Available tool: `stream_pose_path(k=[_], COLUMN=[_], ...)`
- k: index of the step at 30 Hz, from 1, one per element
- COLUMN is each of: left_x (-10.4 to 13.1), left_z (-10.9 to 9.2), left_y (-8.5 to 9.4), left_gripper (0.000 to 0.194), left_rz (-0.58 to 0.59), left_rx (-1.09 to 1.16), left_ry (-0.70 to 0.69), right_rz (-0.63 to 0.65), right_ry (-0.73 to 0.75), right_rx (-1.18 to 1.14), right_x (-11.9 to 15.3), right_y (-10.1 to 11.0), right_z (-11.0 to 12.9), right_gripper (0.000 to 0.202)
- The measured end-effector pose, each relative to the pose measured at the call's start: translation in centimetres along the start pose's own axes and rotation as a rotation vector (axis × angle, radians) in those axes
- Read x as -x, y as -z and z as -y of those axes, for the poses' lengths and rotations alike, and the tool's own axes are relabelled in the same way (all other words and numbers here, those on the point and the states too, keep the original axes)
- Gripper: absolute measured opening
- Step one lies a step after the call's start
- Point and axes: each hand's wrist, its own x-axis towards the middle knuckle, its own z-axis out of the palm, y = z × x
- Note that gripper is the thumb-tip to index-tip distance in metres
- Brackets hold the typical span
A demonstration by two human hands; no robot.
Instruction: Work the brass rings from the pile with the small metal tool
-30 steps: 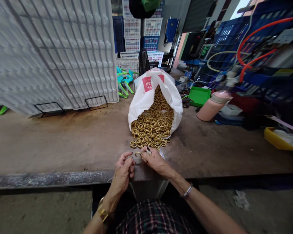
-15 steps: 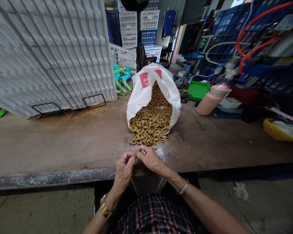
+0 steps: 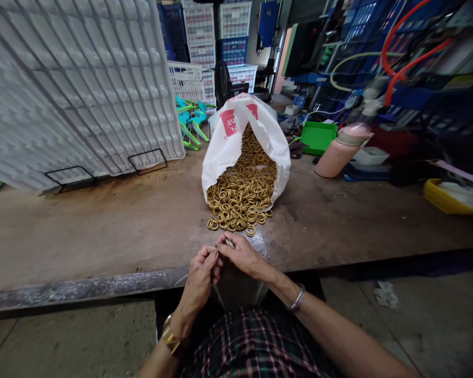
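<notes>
At the table's front edge, my left hand [image 3: 202, 271] and my right hand [image 3: 242, 255] meet with their fingertips together. Both are closed in a pinch. Between the thumb and fingers of my right hand shows a small, pale metallic piece [image 3: 230, 243], mostly hidden. What my left fingers pinch is too small to make out. Just beyond my hands, a heap of brass-coloured rings [image 3: 242, 197] spills from the open mouth of a white plastic bag [image 3: 216, 152] with red print. One loose ring [image 3: 250, 231] lies at the front of the heap.
White ribbed trays [image 3: 86, 89] stand on edge at the left of the brown table [image 3: 102, 226], by black wire stands [image 3: 73, 178]. Green and blue clips [image 3: 193, 123] lie behind. To the right are a green tray [image 3: 318, 137], a pink bottle [image 3: 337, 155] and a yellow tray [image 3: 443, 198].
The view has tilted and shifted slightly, so the bag and table appear a little higher. My left fingers have shifted slightly at the pinch; my right hand keeps nearly the same pose.
</notes>
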Motion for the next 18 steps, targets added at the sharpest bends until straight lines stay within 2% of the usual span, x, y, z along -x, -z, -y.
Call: stream_pose_path(k=[14, 18], left_x=[0.46, 0.46], left_z=[-0.22, -0.23], left_y=[0.05, 0.08], left_gripper=[0.025, 0.027], left_rz=[0.016, -0.012], left_rx=[0.137, 0.143], left_ry=[0.047, 0.026], right_rz=[0.013, -0.045], right_ry=[0.020, 0.021], right_rx=[-0.029, 0.152], right_x=[0.03, 0.06], right_y=[-0.22, -0.16], right_z=[0.00, -0.22], right_gripper=[0.015, 0.017])
